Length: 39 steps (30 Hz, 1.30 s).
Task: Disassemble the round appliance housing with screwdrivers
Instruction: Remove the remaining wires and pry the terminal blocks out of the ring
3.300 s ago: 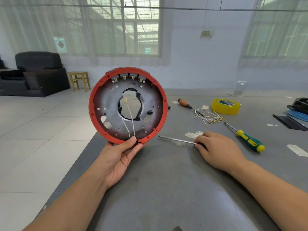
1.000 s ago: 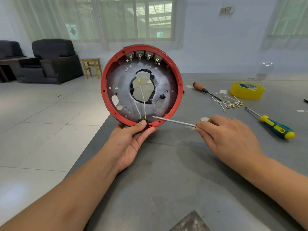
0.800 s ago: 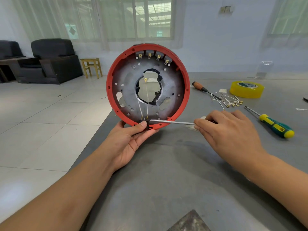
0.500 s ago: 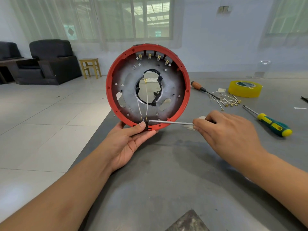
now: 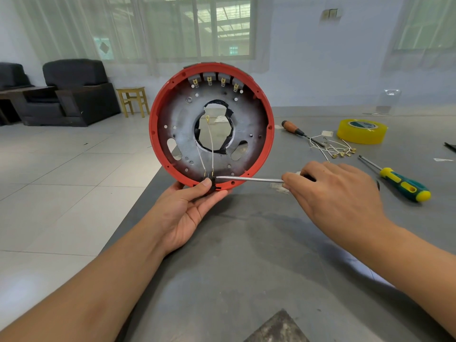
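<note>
The round housing (image 5: 251,124), a red ring around a grey metal plate with a torn central hole and two white wires, stands on edge above the table's left side. My left hand (image 5: 187,208) grips its bottom rim, thumb on a small black part there. My right hand (image 5: 333,193) holds a screwdriver (image 5: 249,179); only the steel shaft shows, lying level, with its tip at that black part beside my thumb. The handle is hidden in my fist.
On the grey table (image 5: 246,267) to the right lie a green-yellow screwdriver (image 5: 402,183), a wood-handled screwdriver (image 5: 296,129), loose white wires (image 5: 333,149) and a yellow tape roll (image 5: 361,130). The table's left edge drops to tiled floor; black armchairs (image 5: 76,92) and a stool stand far left.
My right hand lifted the screwdriver off the table and brought its tip to the housing's bottom rim. The housing shifted slightly right in my left hand; the tip now holds steady.
</note>
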Each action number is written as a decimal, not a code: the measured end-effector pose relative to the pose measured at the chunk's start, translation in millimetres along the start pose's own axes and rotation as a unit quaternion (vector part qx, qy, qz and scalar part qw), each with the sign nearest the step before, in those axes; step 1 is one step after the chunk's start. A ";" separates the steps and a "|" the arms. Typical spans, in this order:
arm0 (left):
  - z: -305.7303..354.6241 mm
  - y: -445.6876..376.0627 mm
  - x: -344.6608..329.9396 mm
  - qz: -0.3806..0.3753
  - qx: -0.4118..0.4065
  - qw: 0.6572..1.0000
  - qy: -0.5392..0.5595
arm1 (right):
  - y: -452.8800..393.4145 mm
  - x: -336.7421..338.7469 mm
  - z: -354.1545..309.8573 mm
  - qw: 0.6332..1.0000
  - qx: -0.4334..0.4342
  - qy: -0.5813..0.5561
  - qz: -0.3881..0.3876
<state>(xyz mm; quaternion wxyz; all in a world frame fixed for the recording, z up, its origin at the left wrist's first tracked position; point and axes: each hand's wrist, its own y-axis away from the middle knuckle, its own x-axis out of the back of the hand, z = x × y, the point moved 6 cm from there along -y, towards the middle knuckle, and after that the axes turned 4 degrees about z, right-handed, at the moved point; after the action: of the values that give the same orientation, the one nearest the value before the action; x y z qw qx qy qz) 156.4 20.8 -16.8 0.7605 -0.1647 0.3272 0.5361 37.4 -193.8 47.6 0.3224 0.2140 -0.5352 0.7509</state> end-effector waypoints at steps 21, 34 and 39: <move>-0.3 3.2 -3.2 0.004 0.000 1.000 0.020 | 2.9 1.6 -9.0 0.999 -0.021 0.011 -0.030; 0.6 2.3 -1.4 0.029 -0.016 0.999 0.040 | 6.7 -0.4 -19.4 0.998 -0.042 -0.009 -0.053; -2.9 2.8 -4.0 0.026 -0.015 0.998 0.049 | 7.9 -2.4 -23.9 0.997 -0.057 -0.019 -0.049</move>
<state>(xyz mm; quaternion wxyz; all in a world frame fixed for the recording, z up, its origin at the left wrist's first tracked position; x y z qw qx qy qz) 152.0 17.2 -15.9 0.7268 -0.1932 0.3603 0.5519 34.0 -173.7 32.7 0.3604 0.2349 -0.5722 0.6982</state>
